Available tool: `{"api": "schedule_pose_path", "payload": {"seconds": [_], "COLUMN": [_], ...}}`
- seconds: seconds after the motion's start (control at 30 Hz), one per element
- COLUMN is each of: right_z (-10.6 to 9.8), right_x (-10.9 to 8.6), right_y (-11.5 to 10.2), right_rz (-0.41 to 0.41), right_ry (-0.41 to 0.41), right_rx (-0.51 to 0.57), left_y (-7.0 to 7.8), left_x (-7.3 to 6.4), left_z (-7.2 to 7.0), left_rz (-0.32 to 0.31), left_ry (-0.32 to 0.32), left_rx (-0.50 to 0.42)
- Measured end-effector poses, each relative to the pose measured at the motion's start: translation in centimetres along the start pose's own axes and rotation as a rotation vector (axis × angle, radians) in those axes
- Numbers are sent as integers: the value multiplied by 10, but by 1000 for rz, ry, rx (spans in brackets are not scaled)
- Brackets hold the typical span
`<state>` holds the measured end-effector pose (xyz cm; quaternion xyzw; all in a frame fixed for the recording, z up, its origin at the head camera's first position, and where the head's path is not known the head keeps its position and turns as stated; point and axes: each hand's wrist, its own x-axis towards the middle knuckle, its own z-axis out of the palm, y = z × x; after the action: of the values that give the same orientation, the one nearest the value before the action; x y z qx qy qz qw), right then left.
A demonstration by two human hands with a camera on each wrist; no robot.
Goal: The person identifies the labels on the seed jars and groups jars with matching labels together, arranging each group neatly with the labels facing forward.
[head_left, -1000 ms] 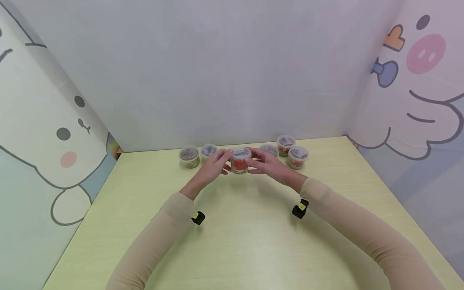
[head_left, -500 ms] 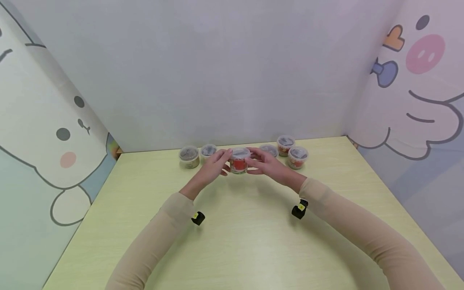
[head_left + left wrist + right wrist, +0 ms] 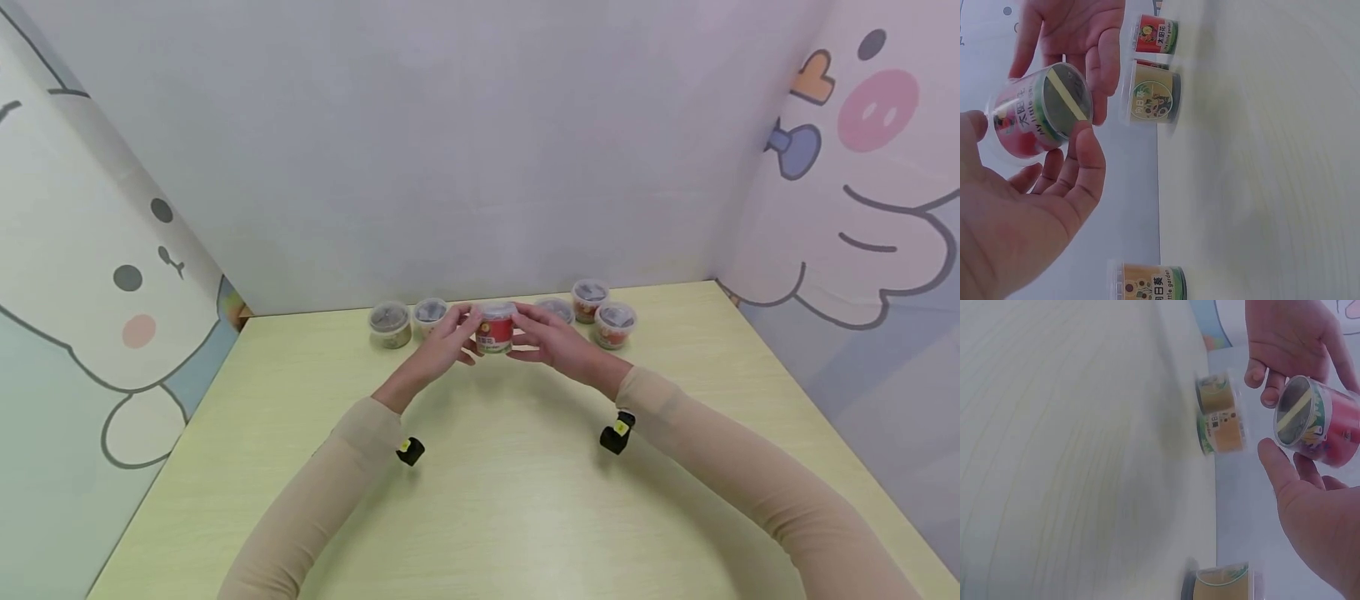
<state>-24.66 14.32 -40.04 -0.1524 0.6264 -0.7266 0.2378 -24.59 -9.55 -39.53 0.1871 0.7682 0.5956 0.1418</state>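
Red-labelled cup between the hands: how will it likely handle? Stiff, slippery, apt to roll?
Probably fairly stiff: the red-labelled cup shows no dent between the left hand and right hand. Possibly slippery: its surface looks smooth and shiny. Likely to roll if laid on its side, given the round base.

We look into an indoor, booth-like nook; home or studio, we cannot tell. A pale wood-grain surface point(image 3: 495, 500) meets a plain backdrop point(image 3: 465, 150) between a left cartoon panel point(image 3: 67, 225) and a right cartoon panel point(image 3: 892, 200).
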Motion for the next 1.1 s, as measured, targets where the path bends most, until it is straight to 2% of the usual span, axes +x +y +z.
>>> {"api": "schedule_pose_path", "payload": {"seconds": [0.23, 0.47, 0.7, 0.97, 1.1], "right_z": [4, 5, 6, 8, 11], "right_x": [4, 4, 4, 4, 4], "right_y": [-1, -3, -6, -7, -6], "right_rz": [16, 5, 22, 24, 23], "right_ry": [36, 17, 6, -5, -9], "right_rx": [83, 73, 127, 122, 152], "left_y": [2, -1, -1, 0, -3], "left_x": [0, -1, -1, -3, -2], "left_z": [1, -2, -5, -7, -7], "left_rz": [16, 24, 36, 44, 44], "left_ry": [8, -6, -15, -33, -38], "left_rx": [-10, -42, -62, -74, -79]}}
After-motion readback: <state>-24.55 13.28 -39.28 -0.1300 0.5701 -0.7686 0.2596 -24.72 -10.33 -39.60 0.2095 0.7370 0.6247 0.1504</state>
